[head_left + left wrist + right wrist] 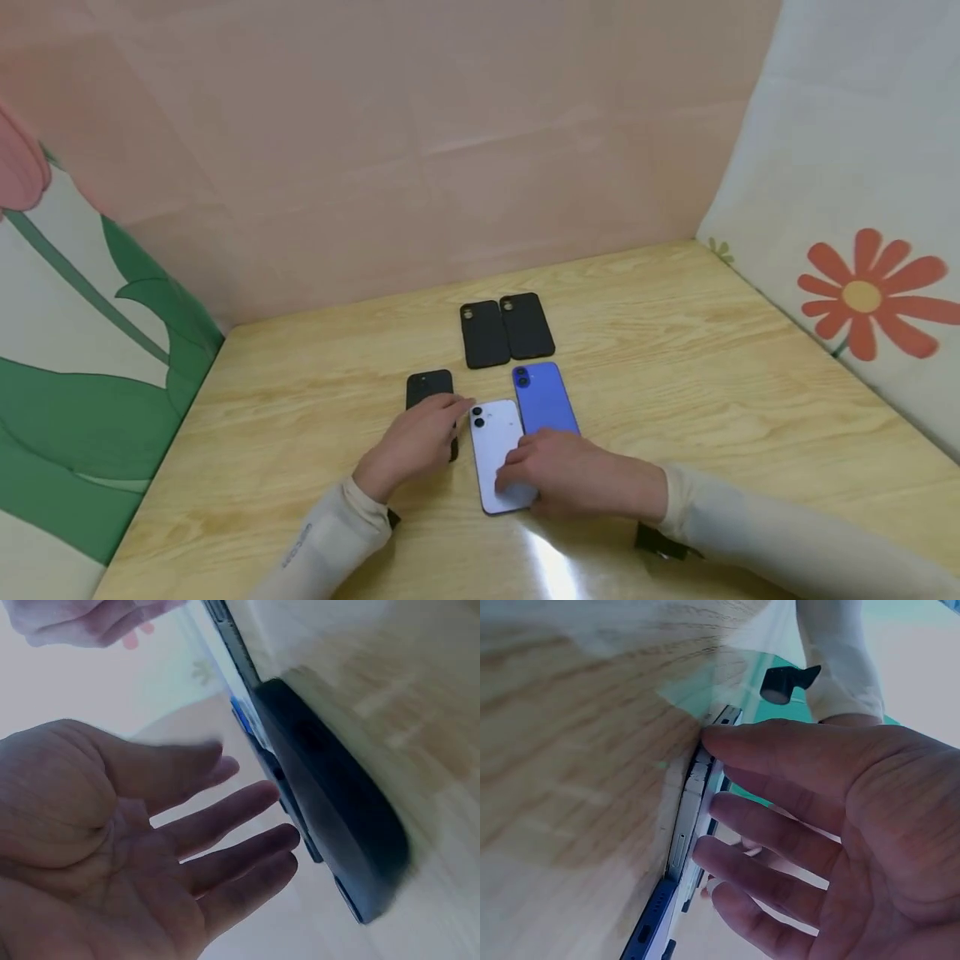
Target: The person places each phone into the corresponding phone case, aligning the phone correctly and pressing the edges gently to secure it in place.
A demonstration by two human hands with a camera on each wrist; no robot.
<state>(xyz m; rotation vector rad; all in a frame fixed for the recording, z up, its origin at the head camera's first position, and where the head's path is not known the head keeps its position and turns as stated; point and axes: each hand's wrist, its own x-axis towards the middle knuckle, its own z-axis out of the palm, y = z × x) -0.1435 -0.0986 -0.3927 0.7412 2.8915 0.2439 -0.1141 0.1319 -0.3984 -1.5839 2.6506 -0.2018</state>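
A white phone (491, 442) lies back up on the wooden table, its camera end pointing away. My right hand (558, 475) is at its lower end; in the right wrist view the thumb tip comes up to the phone's edge and the loosely bent fingers (765, 832) lie over its back. My left hand (416, 442) reaches over a black phone (429, 383), covering part of it, with fingertips near the white phone's upper left corner. Its fingers (232, 870) are spread and relaxed in the left wrist view. Partly behind my right hand lies a blue phone (547, 396).
Two black phone cases (485, 333) lie side by side behind the phones. The table (315, 358) meets a pink cloth backdrop (337, 167) at the back. Flower-printed cloth hangs on both sides.
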